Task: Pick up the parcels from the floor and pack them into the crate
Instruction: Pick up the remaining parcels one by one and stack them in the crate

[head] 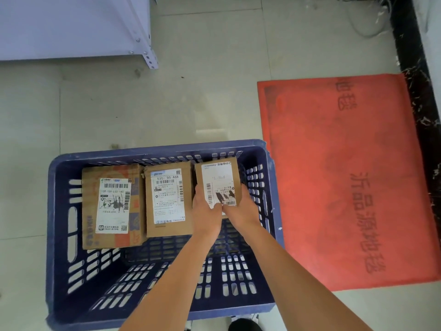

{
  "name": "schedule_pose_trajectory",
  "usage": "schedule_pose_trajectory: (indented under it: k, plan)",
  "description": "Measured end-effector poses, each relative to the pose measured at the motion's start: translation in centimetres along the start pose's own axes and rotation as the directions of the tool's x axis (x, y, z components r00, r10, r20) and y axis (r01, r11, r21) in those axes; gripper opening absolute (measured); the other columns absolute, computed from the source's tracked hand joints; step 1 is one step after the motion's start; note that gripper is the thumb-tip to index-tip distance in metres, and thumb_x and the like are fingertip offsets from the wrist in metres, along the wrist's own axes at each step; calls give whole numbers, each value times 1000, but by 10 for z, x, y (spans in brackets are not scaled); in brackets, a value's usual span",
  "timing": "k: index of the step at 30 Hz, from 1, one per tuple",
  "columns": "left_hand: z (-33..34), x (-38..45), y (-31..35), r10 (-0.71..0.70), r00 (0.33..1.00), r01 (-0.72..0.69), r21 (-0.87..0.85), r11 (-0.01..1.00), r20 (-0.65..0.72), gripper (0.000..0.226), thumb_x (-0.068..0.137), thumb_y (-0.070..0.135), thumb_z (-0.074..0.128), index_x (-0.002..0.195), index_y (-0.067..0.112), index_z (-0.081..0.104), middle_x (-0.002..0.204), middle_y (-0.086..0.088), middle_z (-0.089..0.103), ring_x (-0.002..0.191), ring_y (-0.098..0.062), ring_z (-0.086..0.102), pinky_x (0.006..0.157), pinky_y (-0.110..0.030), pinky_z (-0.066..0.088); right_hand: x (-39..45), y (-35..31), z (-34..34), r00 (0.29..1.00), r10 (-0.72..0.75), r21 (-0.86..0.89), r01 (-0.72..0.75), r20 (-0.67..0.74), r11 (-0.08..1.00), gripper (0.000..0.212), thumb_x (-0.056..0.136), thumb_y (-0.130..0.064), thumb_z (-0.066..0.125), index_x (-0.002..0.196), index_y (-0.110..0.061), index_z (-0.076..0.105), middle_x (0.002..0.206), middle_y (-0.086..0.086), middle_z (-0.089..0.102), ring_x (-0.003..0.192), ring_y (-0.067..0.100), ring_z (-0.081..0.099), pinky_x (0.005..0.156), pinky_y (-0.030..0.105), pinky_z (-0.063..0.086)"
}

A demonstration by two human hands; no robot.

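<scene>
In the crate [55, 211], both hands (left hand [206, 209], right hand [242, 207]) hold a parcel [218, 180].

The shoe [243, 324] is cut off by the bottom edge, and the parcel [218, 185] hides both hands' fingertips.

A dark blue slotted plastic crate [59, 211] sits on the floor. Three brown cardboard parcels lie in a row along its far wall (each with a white shipping label up): the largest [112, 206] at left, a middle one [168, 201], and the smallest [218, 182] at right.
</scene>
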State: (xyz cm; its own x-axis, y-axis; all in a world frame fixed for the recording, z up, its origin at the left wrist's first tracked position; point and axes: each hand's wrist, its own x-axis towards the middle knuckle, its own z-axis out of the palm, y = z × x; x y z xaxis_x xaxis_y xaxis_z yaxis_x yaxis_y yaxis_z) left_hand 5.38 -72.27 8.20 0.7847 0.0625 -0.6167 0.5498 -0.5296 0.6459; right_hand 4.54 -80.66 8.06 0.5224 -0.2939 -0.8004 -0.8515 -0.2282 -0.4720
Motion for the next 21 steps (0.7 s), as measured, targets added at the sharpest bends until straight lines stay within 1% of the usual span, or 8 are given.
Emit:
schedule_pose_trajectory:
  k: [3,8,12,14,16,18,19,21]
  plan:
    - [-2,0,0,10,1000,-10,-13,1000,25,46,90,3,46,134,17,41,129,-1,53,119,-18,49,92,-25,41,-2,0,0,1000,6,18,-6,8,1000,73,82,-29,65,144,-17,28,131,7,55,119,25,53,100,38,45]
    - [-6,1,-2,3,998,-2,-17,1000,62,50,87,-1,43,133,18,41,129,-1,54,118,-18,51,89,-26,41,-6,3,0,1000,13,37,-14,24,999,71,82,-17,62,144,-15,26,129,8,57,117,25,54,98,36,46]
    - [-6,2,-3,-13,996,15,-25,1000,83,49,88,0,43,133,20,40,130,-2,54,118,-19,51,89,-28,42,-6,4,0,999,26,38,-27,30,999,75,82,-15,62,145,-15,23,130,8,56,117,25,54,97,35,46]
    - [-7,2,-3,-11,996,13,-28,1000,90,49,88,2,43,134,19,39,132,-3,53,121,-21,50,90,-27,40,-5,4,-1,999,24,33,-25,27,999,77,82,-14,63,146,-14,21,131,9,55,118,26,53,97,34,46]
    - [-9,2,-1,-46,997,47,-16,999,64,55,90,3,44,142,17,31,142,-5,46,130,-25,43,98,-29,38,-6,3,-2,1000,23,38,-24,14,999,79,81,-13,63,147,-15,19,132,10,54,117,27,53,93,32,46]
    - [-14,-2,1,-103,994,104,-52,993,32,64,91,4,47,147,17,22,151,-5,35,137,-25,36,109,-35,32,-12,1,-5,1000,28,53,-28,3,998,83,81,-12,62,148,-16,15,131,9,55,116,26,54,86,28,44]
    - [-17,-6,3,-102,994,105,-97,990,27,66,90,2,48,148,20,20,151,-4,33,137,-24,36,109,-35,32,-17,-1,-7,1000,22,60,-22,-4,998,82,81,-12,62,148,-17,15,130,8,55,114,25,54,83,27,42]
    - [-27,-17,8,-67,997,72,-155,985,37,70,88,-1,51,147,24,23,150,-2,36,134,-21,40,102,-27,35,-33,-7,-12,1000,-16,45,16,-19,999,73,81,-15,60,144,-21,24,127,6,57,106,22,55,79,27,40]
